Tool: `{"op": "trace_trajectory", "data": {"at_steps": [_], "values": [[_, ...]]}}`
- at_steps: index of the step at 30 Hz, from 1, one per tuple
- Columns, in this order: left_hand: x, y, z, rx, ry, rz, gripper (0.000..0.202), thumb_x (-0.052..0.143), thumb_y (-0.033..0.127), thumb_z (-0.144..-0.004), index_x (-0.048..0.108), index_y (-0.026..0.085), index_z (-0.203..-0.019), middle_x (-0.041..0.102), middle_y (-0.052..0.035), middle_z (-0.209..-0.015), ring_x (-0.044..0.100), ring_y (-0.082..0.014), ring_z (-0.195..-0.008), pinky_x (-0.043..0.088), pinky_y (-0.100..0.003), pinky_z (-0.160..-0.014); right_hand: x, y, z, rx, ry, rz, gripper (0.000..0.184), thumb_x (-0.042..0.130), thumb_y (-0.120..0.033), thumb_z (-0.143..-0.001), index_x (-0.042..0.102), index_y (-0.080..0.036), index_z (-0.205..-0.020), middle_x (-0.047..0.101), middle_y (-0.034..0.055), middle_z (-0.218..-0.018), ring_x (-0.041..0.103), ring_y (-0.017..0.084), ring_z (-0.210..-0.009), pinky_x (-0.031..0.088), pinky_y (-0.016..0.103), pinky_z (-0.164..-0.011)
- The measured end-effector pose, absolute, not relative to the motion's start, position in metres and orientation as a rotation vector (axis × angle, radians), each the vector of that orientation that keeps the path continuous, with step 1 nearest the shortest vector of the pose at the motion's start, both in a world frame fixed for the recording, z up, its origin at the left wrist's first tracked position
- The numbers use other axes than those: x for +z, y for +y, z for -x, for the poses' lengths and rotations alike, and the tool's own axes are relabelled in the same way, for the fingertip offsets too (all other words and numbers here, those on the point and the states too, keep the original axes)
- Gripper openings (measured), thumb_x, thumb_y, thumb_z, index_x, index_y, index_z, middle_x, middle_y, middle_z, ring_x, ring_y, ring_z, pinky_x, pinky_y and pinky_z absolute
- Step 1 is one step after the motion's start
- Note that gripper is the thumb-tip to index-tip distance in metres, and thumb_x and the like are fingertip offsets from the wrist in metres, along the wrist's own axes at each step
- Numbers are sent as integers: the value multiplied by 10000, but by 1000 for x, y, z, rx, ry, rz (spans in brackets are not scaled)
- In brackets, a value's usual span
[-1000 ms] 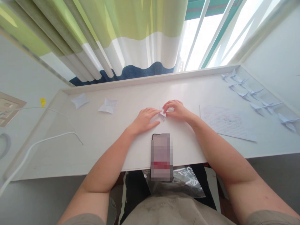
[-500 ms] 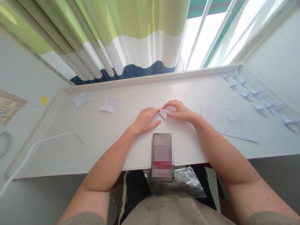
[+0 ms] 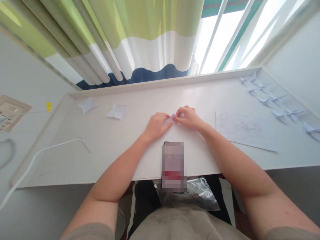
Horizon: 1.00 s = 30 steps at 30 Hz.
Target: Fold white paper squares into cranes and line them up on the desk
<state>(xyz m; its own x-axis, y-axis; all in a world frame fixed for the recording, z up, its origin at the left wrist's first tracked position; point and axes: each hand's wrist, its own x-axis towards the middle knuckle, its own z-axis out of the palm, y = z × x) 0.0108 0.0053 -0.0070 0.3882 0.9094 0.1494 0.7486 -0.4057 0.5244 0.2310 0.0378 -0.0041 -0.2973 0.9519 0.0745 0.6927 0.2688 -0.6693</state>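
A small folded piece of white paper is pinched between my two hands, low over the middle of the white desk. My left hand grips its left side with thumb and fingertips. From the other side, my right hand is closed on it between thumb and forefinger. The fingers cover much of the paper, so its exact fold is hard to make out. Farther left lie two creased white paper pieces, one nearer my hands and another close to the desk's left end.
Several folded paper shapes line the desk's right side. A printed sheet lies right of my right forearm. A phone, its screen blurred, juts over the desk's front edge. White cable crosses the left end. Curtains hang behind.
Both hands have closed in on the small paper. The right thumb and forefinger, spread wider before, now pinch together, and the left thumb has come up to the paper.
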Motion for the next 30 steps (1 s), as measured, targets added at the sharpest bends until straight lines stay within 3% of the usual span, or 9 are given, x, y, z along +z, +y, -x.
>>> {"op": "trace_trajectory", "data": {"at_steps": [4,7,10,15,19,25,30], "values": [[-8,6,-16,619,1479,-2257,214,744,447,-1044,734,247,-1119,817,-73,-1249,697,-300,-1247,532,-492,-1146,-1,33,-227,757,-2099,1481,278,734,-393,-893,648,-247,-672,782,54,-870,680,322,-1054,417,544,-1109],[-9,7,-16,646,1434,-2265,147,754,402,-1037,765,261,-1075,822,-61,-1277,694,-295,-1258,535,-502,-1154,-3,35,-229,757,-2013,1462,143,726,-391,-913,773,-256,-914,805,51,-927,699,301,-986,473,511,-1042],[-10,7,-12,664,1411,-2263,106,763,344,-1030,818,260,-1068,816,-62,-1322,687,-291,-1300,525,-504,-1195,-7,38,-232,678,-2014,1438,240,742,-331,-909,818,-262,-1126,827,89,-1105,691,344,-1124,482,531,-1074],[-10,8,-6,674,1412,-2271,125,755,302,-1040,877,287,-1059,825,-50,-1309,674,-292,-1321,526,-510,-1213,-10,40,-234,662,-2187,1362,239,695,-295,-952,868,-286,-1116,811,116,-1288,604,410,-1321,408,611,-1167],[-9,9,-5,680,1394,-2253,173,706,279,-1056,878,289,-1074,845,-44,-1257,684,-288,-1280,548,-501,-1188,-10,38,-229,712,-2216,1352,300,637,-222,-923,880,-276,-1092,815,108,-1207,635,382,-1256,375,610,-1189],[-9,9,-10,628,1495,-2200,345,681,214,-1003,831,281,-1306,806,-74,-1310,647,-316,-1327,515,-536,-1225,-10,36,-225,671,-2194,1433,299,666,-237,-903,890,-289,-1094,793,114,-1172,626,390,-1214,402,596,-1147],[-13,11,-13,642,1524,-2186,275,631,297,-1060,844,287,-1233,789,-81,-1284,615,-332,-1321,491,-569,-1226,-11,36,-226,668,-2180,1422,260,656,-235,-914,878,-289,-1035,807,94,-1130,651,368,-1180,390,584,-1152]]}}
